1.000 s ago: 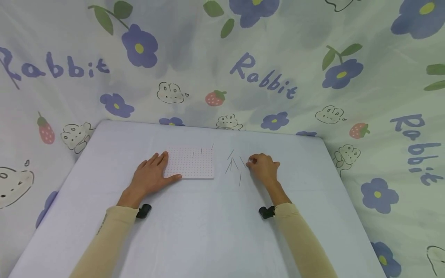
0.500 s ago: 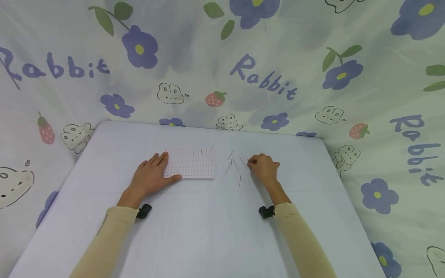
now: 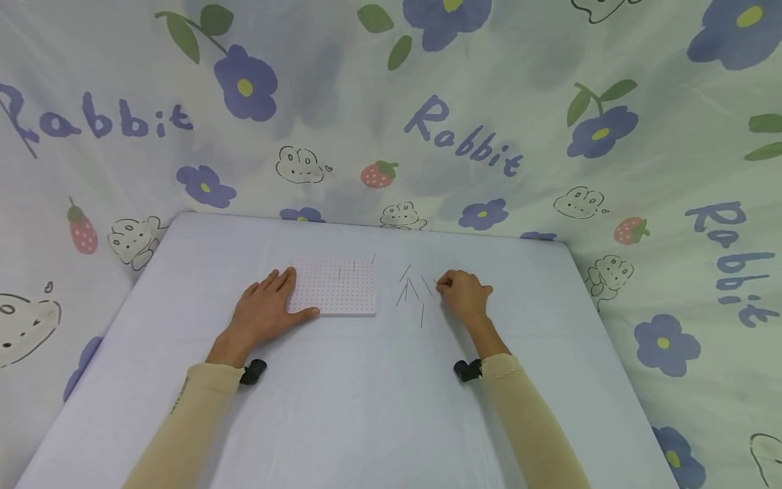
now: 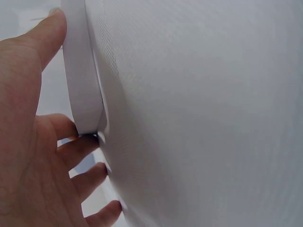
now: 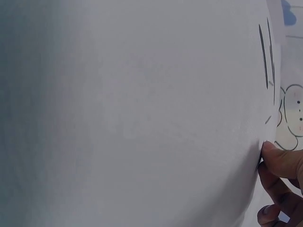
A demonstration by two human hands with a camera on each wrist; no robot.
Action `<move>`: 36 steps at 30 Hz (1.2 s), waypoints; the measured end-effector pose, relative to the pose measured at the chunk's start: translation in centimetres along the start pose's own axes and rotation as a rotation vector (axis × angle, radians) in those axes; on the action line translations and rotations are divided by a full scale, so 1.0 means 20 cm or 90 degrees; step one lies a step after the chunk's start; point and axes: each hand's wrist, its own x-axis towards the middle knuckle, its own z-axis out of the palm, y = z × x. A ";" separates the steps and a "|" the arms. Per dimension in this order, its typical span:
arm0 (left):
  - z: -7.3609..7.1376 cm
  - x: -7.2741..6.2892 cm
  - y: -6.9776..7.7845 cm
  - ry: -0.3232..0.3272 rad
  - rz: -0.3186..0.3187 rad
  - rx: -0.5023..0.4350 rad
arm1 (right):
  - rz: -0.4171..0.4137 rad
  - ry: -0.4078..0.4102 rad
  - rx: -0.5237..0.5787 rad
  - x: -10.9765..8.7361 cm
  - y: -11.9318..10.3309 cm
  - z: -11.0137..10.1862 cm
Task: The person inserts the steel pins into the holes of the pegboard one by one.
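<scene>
A white board [image 3: 334, 288] with a grid of small holes lies left of centre in the head view; several thin dark needles [image 3: 339, 273] stand upright in its far right part. My left hand [image 3: 263, 309] rests against the board's left side, fingers straight, thumb along the front edge. In the left wrist view the thumb [image 4: 54, 30] touches the board's edge [image 4: 81, 71] and the fingers reach its corner. To the right of the loose needles, my right hand [image 3: 464, 293] pinches a thin dark needle [image 3: 435, 281] between thumb and fingertip, close over the table.
Several loose needles [image 3: 422, 316] lie scattered on the white-covered table [image 3: 391, 407] between the board and my right hand. A patterned curtain [image 3: 342, 102] hangs behind the table and along its sides. Each wrist carries a small black camera [image 3: 468, 371].
The right hand has shifted very slightly to the right, and the needle it pinches has tilted from steep to slanting. The left hand and the board have stayed put.
</scene>
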 end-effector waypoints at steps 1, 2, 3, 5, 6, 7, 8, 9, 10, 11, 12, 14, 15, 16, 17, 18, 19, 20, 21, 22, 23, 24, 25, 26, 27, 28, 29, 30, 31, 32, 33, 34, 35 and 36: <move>0.00 0.00 0.00 0.000 0.000 0.000 | 0.001 0.000 0.001 0.00 0.00 0.00; 0.00 0.00 0.00 0.000 0.000 0.001 | 0.002 -0.001 0.001 0.00 0.00 0.00; 0.00 0.00 0.00 0.000 0.000 0.002 | 0.003 -0.002 0.003 0.01 0.00 0.00; 0.00 0.00 0.00 0.001 0.000 0.003 | 0.008 -0.007 0.004 0.01 0.01 0.00; 0.00 0.00 0.00 0.001 0.000 0.003 | 0.011 -0.010 0.007 0.01 0.01 0.00; 0.01 0.00 0.00 0.002 0.001 0.004 | 0.015 -0.014 0.010 0.01 0.01 0.00; 0.01 0.00 -0.01 0.003 0.001 0.005 | 0.019 -0.018 0.013 0.01 0.01 0.00; 0.01 0.00 -0.01 0.003 0.002 0.005 | 0.024 -0.022 0.016 0.02 0.02 0.00; 0.01 0.00 -0.01 0.004 0.003 0.005 | 0.029 -0.025 0.019 0.02 0.02 0.00; 0.01 0.00 -0.01 0.005 0.003 0.004 | 0.033 -0.029 0.021 0.02 0.02 0.00; 0.01 0.00 -0.01 0.005 0.004 0.005 | 0.037 -0.030 0.023 0.02 0.02 0.01; 0.01 0.00 -0.01 0.007 0.005 0.003 | 0.042 -0.032 0.025 0.02 0.02 0.01; 0.01 0.00 -0.01 0.007 0.005 0.002 | 0.043 -0.032 0.024 0.03 0.02 0.02; 0.01 0.00 0.00 0.008 0.005 0.001 | 0.043 -0.031 0.023 0.03 0.02 0.02; 0.01 0.00 0.00 0.008 0.005 0.000 | 0.042 -0.030 0.021 0.03 0.02 0.02; 0.01 0.00 0.00 0.008 0.004 0.001 | 0.043 -0.029 0.020 0.03 0.02 0.02; 0.01 0.00 0.00 0.008 0.004 -0.001 | 0.043 -0.028 0.019 0.03 0.02 0.03; 0.01 0.00 0.00 0.008 0.004 -0.002 | 0.042 -0.028 0.017 0.03 0.02 0.03; 0.01 0.00 0.00 0.007 0.004 -0.001 | 0.042 -0.028 0.013 0.02 0.02 0.03; 0.01 0.00 0.00 0.007 0.005 -0.002 | 0.043 -0.027 0.011 0.02 0.02 0.03; 0.01 0.00 0.00 0.007 0.005 -0.002 | 0.042 -0.027 0.010 0.02 0.01 0.03; 0.01 0.00 0.00 0.007 0.006 -0.001 | 0.041 -0.027 0.007 0.02 0.01 0.03; 0.01 0.00 0.00 0.006 0.006 -0.002 | 0.040 -0.028 0.003 0.01 0.01 0.03; 0.01 0.00 0.00 0.006 0.006 -0.001 | 0.038 -0.029 0.000 0.01 0.01 0.02; 0.01 0.00 0.00 0.006 0.007 -0.001 | 0.036 -0.030 -0.005 0.01 0.01 0.02; 0.01 0.00 0.00 0.007 0.007 0.000 | 0.034 -0.030 -0.008 0.01 0.00 0.02; 0.01 0.00 0.00 0.008 0.007 0.000 | 0.031 -0.030 -0.013 0.01 0.00 0.02; 0.01 0.00 0.00 0.008 0.007 0.000 | 0.028 -0.032 -0.019 0.01 0.00 0.02; 0.01 0.00 0.00 0.009 0.007 0.001 | 0.026 -0.034 -0.023 0.01 0.00 0.02; 0.01 0.00 -0.01 0.010 0.008 0.002 | 0.025 -0.033 -0.027 0.01 0.00 0.02; 0.01 0.00 0.00 0.011 0.007 0.002 | 0.025 -0.034 -0.031 0.01 -0.01 0.02; 0.01 0.00 0.00 0.012 0.007 0.003 | 0.024 -0.036 -0.035 0.01 -0.01 0.02; 0.01 0.00 0.00 0.012 0.007 0.003 | 0.023 -0.038 -0.040 0.01 -0.01 0.02; 0.01 0.00 0.00 0.013 0.007 0.003 | 0.022 -0.041 -0.042 0.01 -0.01 0.02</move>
